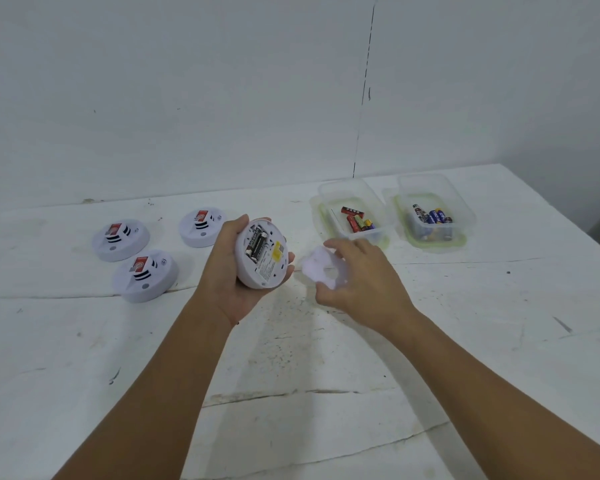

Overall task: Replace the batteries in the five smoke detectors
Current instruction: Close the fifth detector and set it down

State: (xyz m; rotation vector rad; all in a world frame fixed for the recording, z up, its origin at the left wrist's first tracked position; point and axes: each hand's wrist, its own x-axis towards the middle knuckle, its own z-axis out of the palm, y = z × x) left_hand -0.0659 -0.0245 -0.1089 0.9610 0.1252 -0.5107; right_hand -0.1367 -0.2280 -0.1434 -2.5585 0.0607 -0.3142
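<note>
The white piece (321, 270) in your right hand (357, 282) is blown out by glare and blurred, so its outline is hard to read; it looks like a round plastic cover, but you cannot tell more, and your fingers hide its far edge; the print on the label of the held detector is too small to read, and your palm covers its front face. Your left hand (238, 268) curls round the opened smoke detector (262, 256), back side up and tilted toward you, thumb on its far rim at about 11 o'clock, fingertips showing at its 3 o'clock edge; two dark batteries (256, 244) sit side by side in its compartment. Your right hand, at 3 o'clock from that detector and just beside it, pinches the white piece with loosely bent fingers, low over the table (326, 393). Three more smoke detectors lie face up at 9 to 10 o'clock: one far left (121, 240), one nearer you (145, 276), one just beside your left thumb (201, 226). At 1 o'clock stand two clear tubs, the left tub (355, 216) with red and mixed batteries, the right tub (433, 220) with blue ones; their exact count is unclear.
</note>
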